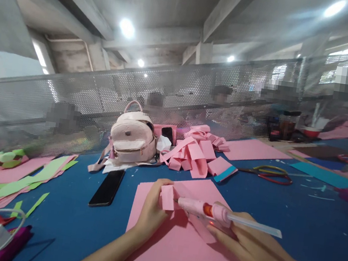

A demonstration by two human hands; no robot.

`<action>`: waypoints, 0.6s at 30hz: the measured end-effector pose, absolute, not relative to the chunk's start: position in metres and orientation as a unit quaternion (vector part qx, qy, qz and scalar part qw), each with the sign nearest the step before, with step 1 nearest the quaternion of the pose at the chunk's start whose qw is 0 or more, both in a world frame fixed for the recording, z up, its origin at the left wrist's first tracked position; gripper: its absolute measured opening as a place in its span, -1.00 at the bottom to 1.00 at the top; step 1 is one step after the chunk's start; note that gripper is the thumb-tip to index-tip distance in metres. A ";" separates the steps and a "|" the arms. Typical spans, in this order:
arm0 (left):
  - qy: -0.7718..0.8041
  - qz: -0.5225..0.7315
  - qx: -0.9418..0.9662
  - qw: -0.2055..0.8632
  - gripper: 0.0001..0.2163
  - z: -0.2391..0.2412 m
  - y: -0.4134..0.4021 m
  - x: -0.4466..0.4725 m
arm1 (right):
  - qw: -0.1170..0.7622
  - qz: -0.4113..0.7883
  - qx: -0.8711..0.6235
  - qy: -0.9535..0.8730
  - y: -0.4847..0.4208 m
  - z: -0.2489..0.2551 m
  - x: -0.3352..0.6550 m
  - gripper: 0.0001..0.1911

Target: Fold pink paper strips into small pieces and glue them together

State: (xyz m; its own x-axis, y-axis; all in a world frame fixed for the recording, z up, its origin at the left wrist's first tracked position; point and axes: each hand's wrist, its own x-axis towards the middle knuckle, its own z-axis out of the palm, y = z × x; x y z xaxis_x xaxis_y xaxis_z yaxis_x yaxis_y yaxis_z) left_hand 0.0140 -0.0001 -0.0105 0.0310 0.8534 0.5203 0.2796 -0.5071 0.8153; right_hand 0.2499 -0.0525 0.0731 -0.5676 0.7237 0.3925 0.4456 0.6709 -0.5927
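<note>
Gluing: seemingly unfinished.
Left hand (154, 207): pinching paper (167, 197) (folded).
Right hand (244, 239): gripping glue gun (194, 206).
Strips (192, 152): cut, upper centre.

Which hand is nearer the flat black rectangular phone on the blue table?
Left. The left hand is right of the phone; the right hand is farther right, holding the pale-pink glue gun.

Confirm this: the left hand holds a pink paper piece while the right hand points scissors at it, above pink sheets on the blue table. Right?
The tool is wrong: the head view shows the right hand pointing a pink glue gun. The left hand does hold the pink paper piece, above pink sheets on the blue table.
</note>
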 end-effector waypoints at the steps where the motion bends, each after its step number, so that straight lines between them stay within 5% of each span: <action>1: 0.424 0.554 0.668 0.259 -0.59 -0.011 0.000 0.014 | 0.315 0.225 -0.340 -0.857 -0.052 0.073 0.250 -0.56; 18: 0.420 0.548 0.678 0.251 -0.61 -0.013 0.001 0.012 | 0.305 0.263 -0.317 -0.859 -0.058 0.070 0.251 -0.58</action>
State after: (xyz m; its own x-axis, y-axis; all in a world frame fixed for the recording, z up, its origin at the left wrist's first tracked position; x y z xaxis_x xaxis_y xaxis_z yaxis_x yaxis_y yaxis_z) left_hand 0.0118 0.0012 -0.0131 0.0465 0.8458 0.5315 0.2950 -0.5199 0.8016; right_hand 0.2510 -0.0577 0.0695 -0.6127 0.7047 0.3579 0.3835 0.6610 -0.6450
